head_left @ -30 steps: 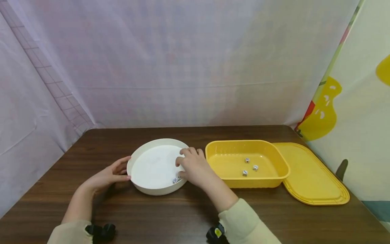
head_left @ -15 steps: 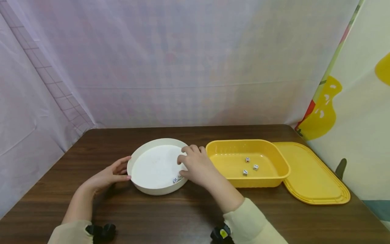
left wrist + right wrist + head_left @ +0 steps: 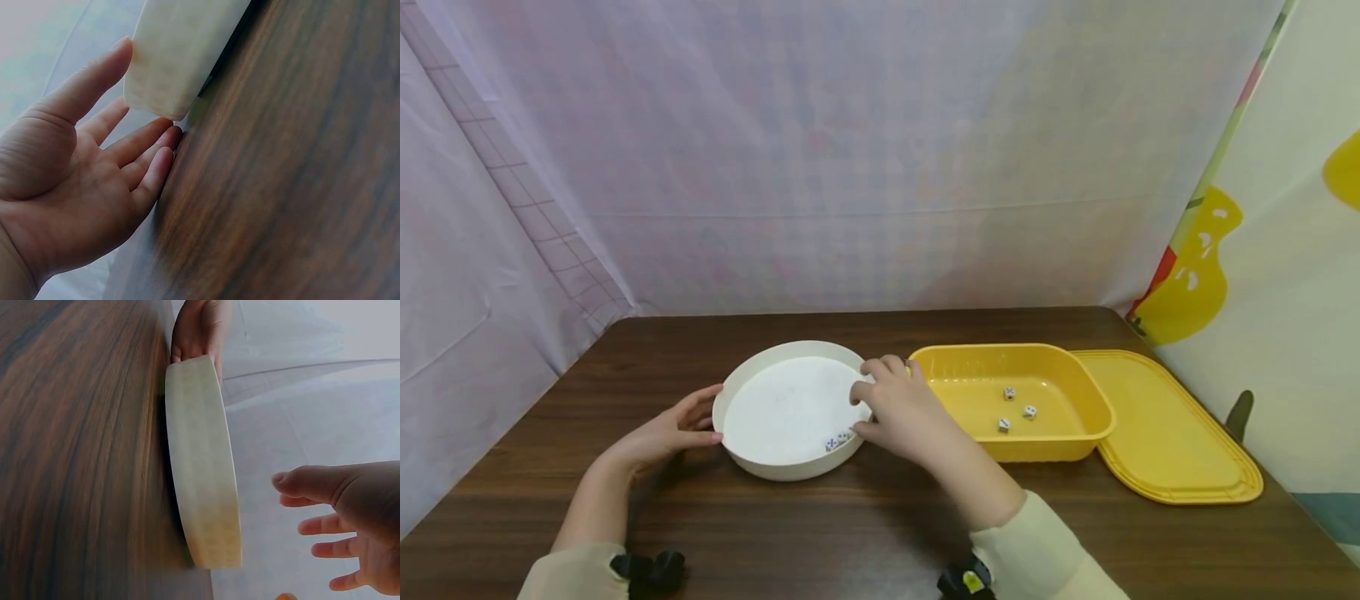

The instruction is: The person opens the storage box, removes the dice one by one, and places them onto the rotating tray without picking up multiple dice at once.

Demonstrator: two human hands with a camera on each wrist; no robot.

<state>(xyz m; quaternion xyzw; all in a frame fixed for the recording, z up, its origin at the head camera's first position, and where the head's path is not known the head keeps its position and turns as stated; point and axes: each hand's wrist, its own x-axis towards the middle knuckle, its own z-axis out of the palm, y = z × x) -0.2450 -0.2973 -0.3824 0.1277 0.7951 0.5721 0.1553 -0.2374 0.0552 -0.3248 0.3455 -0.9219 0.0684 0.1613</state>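
Observation:
A round white tray (image 3: 782, 408) with a low wall sits on the table, and a few white dice (image 3: 831, 444) lie inside it by the near right wall. My left hand (image 3: 662, 433) rests its fingertips and thumb against the tray's left side; in the left wrist view its fingers (image 3: 140, 140) are fairly straight along the outer wall (image 3: 181, 56). Over the tray's right rim hovers my right hand (image 3: 898, 408). The right wrist view shows this right hand (image 3: 350, 525) with fingers spread and nothing in them, apart from the tray's wall (image 3: 203, 456).
Right of the tray stands a yellow rectangular tub (image 3: 1011, 450) holding 3 dice (image 3: 1029, 412). A yellow lid (image 3: 1180, 433) lies flat beyond it, near the table's right edge. Pale cloth (image 3: 865, 167) hangs behind the dark wooden table (image 3: 820, 533).
My right hand has drawn a little to the right, from over the tray toward the yellow tub, uncovering more of the dice in the tray. The left hand has stayed put.

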